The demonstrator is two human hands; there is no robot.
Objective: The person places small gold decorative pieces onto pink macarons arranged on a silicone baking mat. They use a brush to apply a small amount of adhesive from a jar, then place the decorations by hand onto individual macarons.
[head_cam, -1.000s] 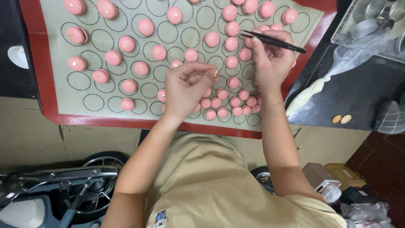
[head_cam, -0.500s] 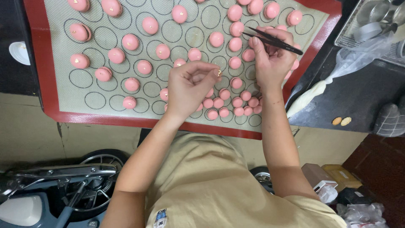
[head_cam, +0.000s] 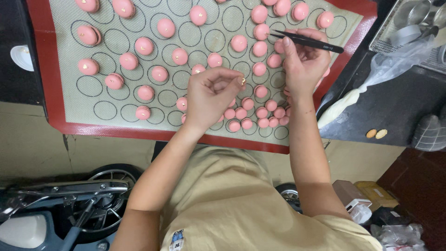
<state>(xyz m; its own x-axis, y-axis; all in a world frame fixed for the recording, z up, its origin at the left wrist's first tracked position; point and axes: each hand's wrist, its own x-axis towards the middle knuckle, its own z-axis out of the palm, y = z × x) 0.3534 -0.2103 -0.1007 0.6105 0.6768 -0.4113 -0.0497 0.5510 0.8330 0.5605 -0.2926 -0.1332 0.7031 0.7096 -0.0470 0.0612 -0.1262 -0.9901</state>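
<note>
Dark worktop [head_cam: 395,100] carrying a baking mat and odd bits

A red-edged grey silicone mat [head_cam: 65,118] printed with black rings is lying across the upper frame, with pink macaron shells [head_cam: 144,45] sitting on it. A white filled piping bag [head_cam: 344,103] is lying at right, two small golden discs [head_cam: 376,134] are resting below it, and a white dish [head_cam: 21,56] is sitting at upper left.
</note>
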